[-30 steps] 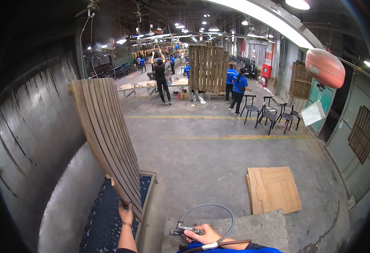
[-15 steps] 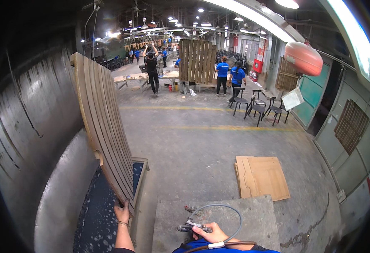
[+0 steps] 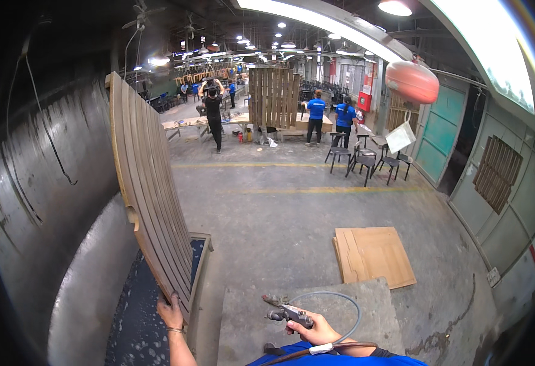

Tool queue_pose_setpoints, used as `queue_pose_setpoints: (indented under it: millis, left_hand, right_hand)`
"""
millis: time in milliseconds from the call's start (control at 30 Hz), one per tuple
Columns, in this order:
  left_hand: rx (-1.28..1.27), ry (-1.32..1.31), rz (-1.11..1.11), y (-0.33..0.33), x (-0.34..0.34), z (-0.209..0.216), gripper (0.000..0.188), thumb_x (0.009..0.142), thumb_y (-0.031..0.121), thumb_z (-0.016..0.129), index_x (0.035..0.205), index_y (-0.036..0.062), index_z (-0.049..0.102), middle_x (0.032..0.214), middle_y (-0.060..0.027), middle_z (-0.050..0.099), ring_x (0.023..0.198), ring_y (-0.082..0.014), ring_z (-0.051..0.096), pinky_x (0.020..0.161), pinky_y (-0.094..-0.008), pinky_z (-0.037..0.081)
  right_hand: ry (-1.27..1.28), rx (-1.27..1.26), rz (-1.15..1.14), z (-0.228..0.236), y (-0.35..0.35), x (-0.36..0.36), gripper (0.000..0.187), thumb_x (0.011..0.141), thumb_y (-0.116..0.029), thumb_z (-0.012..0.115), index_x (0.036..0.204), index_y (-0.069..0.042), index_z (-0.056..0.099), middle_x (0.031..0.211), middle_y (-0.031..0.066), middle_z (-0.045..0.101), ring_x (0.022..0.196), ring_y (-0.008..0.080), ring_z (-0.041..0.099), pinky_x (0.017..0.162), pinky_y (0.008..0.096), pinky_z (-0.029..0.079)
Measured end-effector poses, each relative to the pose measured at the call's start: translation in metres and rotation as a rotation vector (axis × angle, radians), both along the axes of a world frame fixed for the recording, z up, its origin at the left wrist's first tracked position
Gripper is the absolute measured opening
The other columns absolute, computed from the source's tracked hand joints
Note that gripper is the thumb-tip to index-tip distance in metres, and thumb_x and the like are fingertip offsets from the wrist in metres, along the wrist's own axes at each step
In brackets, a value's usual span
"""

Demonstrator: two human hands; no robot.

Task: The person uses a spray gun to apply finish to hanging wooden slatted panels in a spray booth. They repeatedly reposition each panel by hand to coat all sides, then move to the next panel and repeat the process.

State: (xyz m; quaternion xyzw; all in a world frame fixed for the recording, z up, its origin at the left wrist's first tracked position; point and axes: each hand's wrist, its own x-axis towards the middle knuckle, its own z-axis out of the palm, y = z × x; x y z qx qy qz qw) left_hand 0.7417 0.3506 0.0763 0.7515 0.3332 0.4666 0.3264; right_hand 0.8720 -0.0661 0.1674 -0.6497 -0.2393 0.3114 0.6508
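Observation:
At the left, a tall slatted wooden panel (image 3: 147, 183) stands upright, leaning a little, over a trough (image 3: 201, 277) of dark blue liquid with pale froth. My left hand (image 3: 171, 313) is closed on the panel's lower end, fingers curled round its edge. In front of my body, my right hand (image 3: 316, 331) grips a spray gun (image 3: 292, 315), its head pointing left toward the panel with a gap between. A thin grey hose (image 3: 357, 305) loops from the gun, and a brown hose (image 3: 350, 345) crosses my right forearm.
A stained metal wall (image 3: 47, 152) with hanging hooks rises behind the trough. Flat brown sheets (image 3: 374, 256) lie on the floor beyond a grey slab (image 3: 371, 317). Farther back are black chairs (image 3: 365, 160), another slatted panel (image 3: 272, 97) and several people. A red tank (image 3: 411, 82) hangs upper right.
My right hand has lifted the spray gun slightly and turned it. My left hand has shifted a little left at the panel's lower edge. The whole view has swung slightly.

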Motion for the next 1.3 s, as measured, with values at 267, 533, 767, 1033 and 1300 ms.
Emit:
queue_pose_setpoints:
  millis: [267, 533, 767, 1033, 1300]
  left_hand:
    - [-0.059, -0.048, 0.046, -0.082, -0.049, 0.037, 0.052, 0.092, 0.027, 0.066, 0.124, -0.0138, 0.059, 0.119, -0.0294, 0.068, 0.108, -0.0404, 0.065, 0.098, -0.0431, 0.048]
    - [-0.268, -0.110, -0.271, -0.213, -0.069, 0.136, 0.051, 0.093, 0.023, 0.070, 0.129, -0.0112, 0.059, 0.125, -0.0171, 0.067, 0.115, -0.0234, 0.061, 0.103, -0.0341, 0.046]
    - [-0.464, 0.042, -0.378, -0.301, -0.068, 0.204, 0.055, 0.102, 0.049, 0.054, 0.135, 0.0071, 0.065, 0.117, -0.0060, 0.068, 0.098, -0.0120, 0.063, 0.083, -0.0319, 0.051]
    - [-0.444, 0.032, -0.495, -0.369, -0.020, 0.257, 0.055, 0.094, 0.061, 0.054, 0.124, 0.0162, 0.063, 0.092, -0.0006, 0.066, 0.067, -0.0091, 0.052, 0.061, -0.0224, 0.036]
    - [-0.468, 0.113, -0.587, -0.425, 0.001, 0.330, 0.056, 0.091, 0.061, 0.057, 0.125, 0.0170, 0.064, 0.095, -0.0087, 0.071, 0.059, -0.0083, 0.049, 0.050, -0.0202, 0.028]
  right_hand:
    - [0.124, -0.032, -0.116, -0.012, -0.126, -0.063, 0.055, 0.106, -0.027, 0.060, 0.156, -0.011, 0.044, 0.095, 0.0013, 0.069, 0.077, 0.0043, 0.057, 0.057, 0.0205, 0.045]
    - [0.185, 0.129, -0.338, -0.066, -0.301, -0.162, 0.056, 0.108, -0.036, 0.053, 0.154, -0.004, 0.043, 0.101, 0.0124, 0.069, 0.088, 0.0181, 0.068, 0.059, 0.0266, 0.054]
    - [0.264, 0.364, -0.530, -0.090, -0.385, -0.231, 0.062, 0.108, -0.041, 0.050, 0.153, 0.000, 0.040, 0.100, 0.0136, 0.068, 0.094, 0.0232, 0.070, 0.053, 0.0267, 0.054]
    - [0.044, 0.496, -0.694, -0.078, -0.421, -0.261, 0.087, 0.097, -0.066, 0.055, 0.145, 0.006, 0.047, 0.086, 0.0155, 0.067, 0.069, 0.0177, 0.066, 0.044, 0.0212, 0.040]
    - [-0.194, 0.612, -0.625, -0.069, -0.436, -0.261, 0.091, 0.092, -0.073, 0.053, 0.141, 0.003, 0.052, 0.076, 0.0140, 0.067, 0.053, 0.0120, 0.054, 0.044, 0.0247, 0.038]
